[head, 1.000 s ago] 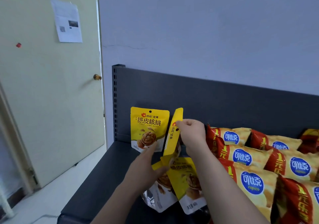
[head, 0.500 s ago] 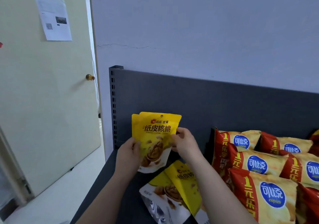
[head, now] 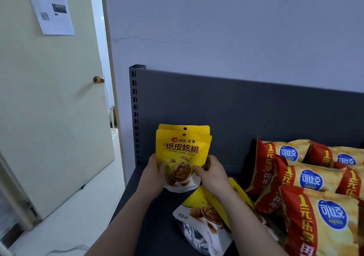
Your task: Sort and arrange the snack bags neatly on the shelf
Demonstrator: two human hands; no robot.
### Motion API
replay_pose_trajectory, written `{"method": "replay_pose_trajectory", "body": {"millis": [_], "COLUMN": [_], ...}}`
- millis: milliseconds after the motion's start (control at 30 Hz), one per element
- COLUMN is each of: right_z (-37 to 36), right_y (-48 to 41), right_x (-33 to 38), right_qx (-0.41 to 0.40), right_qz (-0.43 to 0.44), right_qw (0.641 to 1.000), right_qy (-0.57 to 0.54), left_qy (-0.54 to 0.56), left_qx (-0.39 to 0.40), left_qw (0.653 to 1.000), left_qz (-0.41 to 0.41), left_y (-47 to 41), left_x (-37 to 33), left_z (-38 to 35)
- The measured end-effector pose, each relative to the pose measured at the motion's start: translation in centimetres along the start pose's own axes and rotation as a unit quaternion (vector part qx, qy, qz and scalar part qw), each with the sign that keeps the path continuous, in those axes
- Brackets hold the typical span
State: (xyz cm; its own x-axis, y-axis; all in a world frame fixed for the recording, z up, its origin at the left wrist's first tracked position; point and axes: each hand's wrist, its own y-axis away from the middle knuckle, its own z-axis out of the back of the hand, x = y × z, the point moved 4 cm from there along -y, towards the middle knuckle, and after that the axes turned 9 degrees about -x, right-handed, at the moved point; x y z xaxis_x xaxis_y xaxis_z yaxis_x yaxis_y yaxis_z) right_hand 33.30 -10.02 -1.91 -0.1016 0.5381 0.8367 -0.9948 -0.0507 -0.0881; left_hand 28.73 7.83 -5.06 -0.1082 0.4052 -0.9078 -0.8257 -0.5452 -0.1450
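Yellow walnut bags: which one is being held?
The upright front bag, gripped by the left hand and right hand; the loose bags lie flat on the shelf.

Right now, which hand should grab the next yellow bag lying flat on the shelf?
Probably the right hand: the flat yellow bags lie just below it, while the left hand sits on the far side of the upright yellow bags that both hands grip.

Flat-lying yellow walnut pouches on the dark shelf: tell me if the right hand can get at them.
Probably, once freed: the right hand grips the upright yellow walnut pouch, and the flat yellow pouches lie uncovered beneath its forearm.
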Motion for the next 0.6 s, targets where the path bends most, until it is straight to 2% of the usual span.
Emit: {"method": "replay_pose_trajectory", "body": {"millis": [100,233,333,433,600], "right_z": [1.0,3.1,4.2,4.5,4.9], "right_y": [0.6,2.3,3.7,4.9,5.8], "right_x": [-0.2,-2.0,-4.1,-5.7,-7.4], "right_qx": [0.002,0.015,0.039,0.068,0.046], "right_qz": [0.014,0.021,-0.006,-0.035,-0.055], "right_qw": [0.998,0.988,0.977,0.969,0.969], "right_qy": [0.054,0.154,0.209,0.236,0.236], "left_qy": [-0.003,-0.095,-0.187,-0.211,-0.141], "left_qx": [-0.015,-0.053,0.053,0.163,0.217], "left_qw": [1.000,0.993,0.981,0.964,0.965], "left_qz": [0.023,0.052,0.013,0.014,0.040], "left_y": [0.0,1.9,4.0,5.0,5.6], "left_x": [0.5,1.2,1.0,0.8,0.0], "left_z": [0.2,0.9,-0.9,-3.7,-6.0]}}
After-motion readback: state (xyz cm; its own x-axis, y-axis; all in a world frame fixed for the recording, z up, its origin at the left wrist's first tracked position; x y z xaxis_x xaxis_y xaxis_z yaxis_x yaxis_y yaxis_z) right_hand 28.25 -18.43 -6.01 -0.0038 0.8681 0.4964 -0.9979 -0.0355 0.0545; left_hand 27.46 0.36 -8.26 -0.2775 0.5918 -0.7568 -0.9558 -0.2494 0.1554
